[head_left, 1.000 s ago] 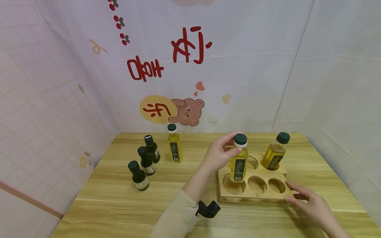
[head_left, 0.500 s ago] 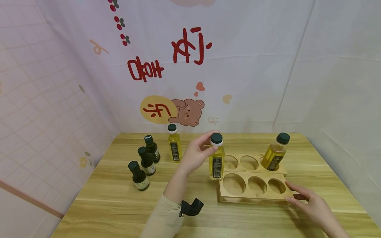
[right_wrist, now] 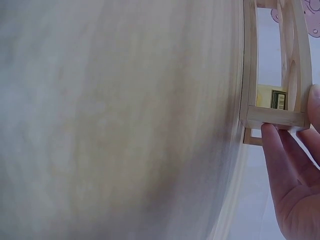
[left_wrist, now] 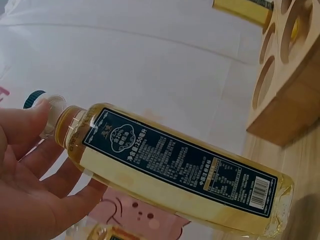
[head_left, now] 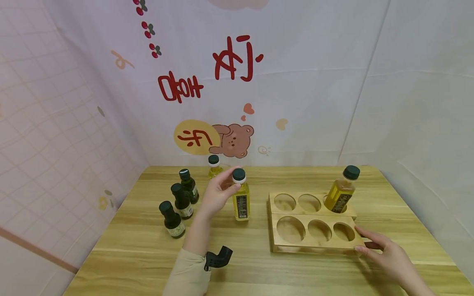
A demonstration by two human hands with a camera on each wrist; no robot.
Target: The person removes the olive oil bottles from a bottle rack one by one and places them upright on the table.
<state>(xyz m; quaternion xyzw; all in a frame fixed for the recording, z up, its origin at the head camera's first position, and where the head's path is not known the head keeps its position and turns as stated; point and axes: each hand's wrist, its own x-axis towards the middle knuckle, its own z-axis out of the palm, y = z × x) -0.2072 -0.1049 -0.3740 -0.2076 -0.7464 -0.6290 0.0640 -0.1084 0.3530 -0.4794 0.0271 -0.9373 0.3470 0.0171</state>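
Head view: left hand point(head_left: 216, 196) grip pinches the oil bottle point(head_left: 241, 200) upright by its neck, beside the rack point(head_left: 312, 224).

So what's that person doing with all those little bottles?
The left hand holds a yellow oil bottle by its neck, beside a wooden rack with round holes. The right hand touches the rack's corner. One more yellow bottle stands in a back hole. Three dark bottles stand on the table.

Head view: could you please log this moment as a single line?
left hand: grips yellow oil bottle by neck, upright | right hand: touches wooden rack corner | rack: one bottle
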